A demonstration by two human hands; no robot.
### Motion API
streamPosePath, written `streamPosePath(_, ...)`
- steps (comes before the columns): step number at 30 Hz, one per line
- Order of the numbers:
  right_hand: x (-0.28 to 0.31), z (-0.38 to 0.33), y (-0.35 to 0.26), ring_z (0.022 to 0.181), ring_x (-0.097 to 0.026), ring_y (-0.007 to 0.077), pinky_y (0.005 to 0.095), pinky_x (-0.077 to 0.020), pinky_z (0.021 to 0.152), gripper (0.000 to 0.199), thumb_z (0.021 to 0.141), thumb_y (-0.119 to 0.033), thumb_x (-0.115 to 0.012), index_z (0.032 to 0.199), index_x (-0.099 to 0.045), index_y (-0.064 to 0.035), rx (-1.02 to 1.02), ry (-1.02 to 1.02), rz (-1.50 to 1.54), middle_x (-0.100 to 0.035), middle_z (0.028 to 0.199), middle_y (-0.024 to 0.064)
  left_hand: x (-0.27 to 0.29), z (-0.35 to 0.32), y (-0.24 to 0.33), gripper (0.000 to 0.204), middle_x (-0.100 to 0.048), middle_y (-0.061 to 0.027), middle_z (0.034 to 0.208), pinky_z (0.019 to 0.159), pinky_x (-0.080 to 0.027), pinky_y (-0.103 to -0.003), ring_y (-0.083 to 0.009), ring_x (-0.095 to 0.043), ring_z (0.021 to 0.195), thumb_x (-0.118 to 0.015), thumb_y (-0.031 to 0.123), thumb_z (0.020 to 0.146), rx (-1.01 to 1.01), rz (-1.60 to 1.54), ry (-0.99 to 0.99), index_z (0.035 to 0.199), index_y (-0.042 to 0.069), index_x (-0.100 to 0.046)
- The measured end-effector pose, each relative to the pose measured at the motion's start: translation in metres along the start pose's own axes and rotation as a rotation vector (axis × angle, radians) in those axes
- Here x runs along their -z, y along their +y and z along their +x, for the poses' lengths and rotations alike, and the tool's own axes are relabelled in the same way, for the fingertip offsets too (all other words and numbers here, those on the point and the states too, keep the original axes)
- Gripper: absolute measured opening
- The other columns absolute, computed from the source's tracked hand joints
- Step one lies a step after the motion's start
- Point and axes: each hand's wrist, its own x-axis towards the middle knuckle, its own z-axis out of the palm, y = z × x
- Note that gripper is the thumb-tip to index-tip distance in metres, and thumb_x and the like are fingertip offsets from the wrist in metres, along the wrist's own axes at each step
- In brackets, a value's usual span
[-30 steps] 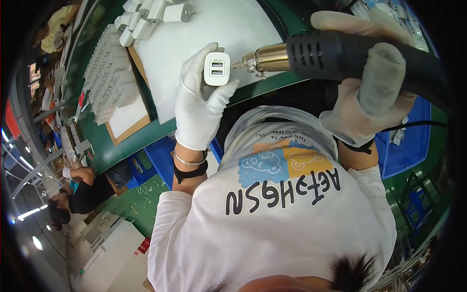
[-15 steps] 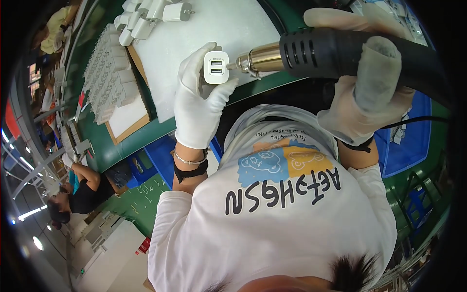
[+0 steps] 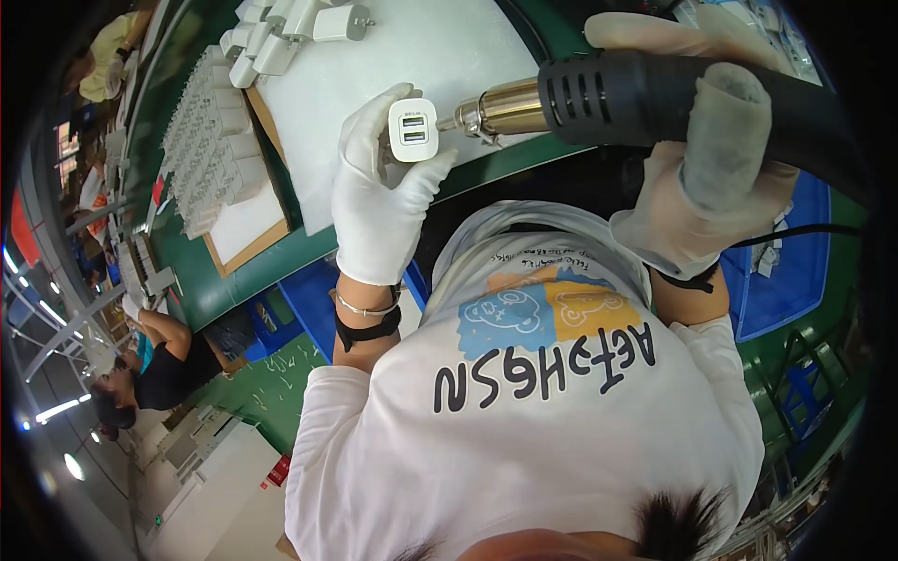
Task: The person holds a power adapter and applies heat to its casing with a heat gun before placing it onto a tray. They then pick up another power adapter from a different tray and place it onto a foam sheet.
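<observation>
The green surface curved across the upper left, bearing a broad white sheet. The person's white shirt, printed with blue and orange pictures, filled the lower middle. At the right, below the right hand, was a blue bin with small pale pieces inside. Left of the sheet, a close-packed block of white adapters stood in rows on a white board with a brown edge.

A thick tool with a slotted black body ran in from the right, pointing left. The right hand, in a pale glove with a translucent cover on one digit, was wrapped around that body. The left hand, in a white glove, held a charger between thumb and fingers, beyond the sheet's near edge in the view. A loose pile of white plugs lay at the sheet's top left.

The charger's two-slot face was turned up to the camera. The tool's brassy nozzle narrowed to a thin tip right at the charger's right side; whether they touched could not be told.
</observation>
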Motion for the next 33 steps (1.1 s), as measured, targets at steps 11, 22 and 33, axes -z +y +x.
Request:
streamPosePath(11,0.0,-0.003,0.003,0.063,-0.059,0.0154,0.023,-0.0486,0.06,0.052,0.083,-0.041,-0.064,0.1,-0.051,0.0062,0.007,0.028,0.012,-0.065,0.083,0.0171,-0.002,0.004,0.003,0.059,-0.049,-0.0053,0.121,0.09,-0.05,-0.029,-0.0167,-0.055,0.107,-0.073,-0.005,0.073,-0.023,0.045,0.038,0.125,0.005,-0.05)
streamPosePath(22,0.003,-0.017,-0.01,0.065,-0.059,0.0155,0.0236,-0.0482,0.06,0.056,0.083,-0.044,-0.063,0.1,-0.052,0.0085,-0.314,0.017,0.153,-0.065,0.082,0.0181,-0.003,0.005,0.006,0.06,-0.05,-0.0042,0.12,0.09,-0.05,-0.03,-0.016,-0.054,0.107,-0.075,-0.005,0.072,0.015,-0.073,0.035,0.125,0.006,-0.048)
streamPosePath(33,0.036,0.009,-0.001,0.065,-0.062,0.0165,0.0231,-0.0492,0.061,0.048,0.082,-0.036,-0.067,0.096,-0.056,0.0082,-0.363,-0.535,-0.121,-0.066,0.086,0.0194,-0.005,0.005,0.005,0.059,-0.052,-0.0045,0.117,0.09,-0.05,-0.03,-0.0158,-0.055,0.105,-0.076,-0.003,0.072,0.003,-0.079,0.057,0.123,0.006,-0.049)
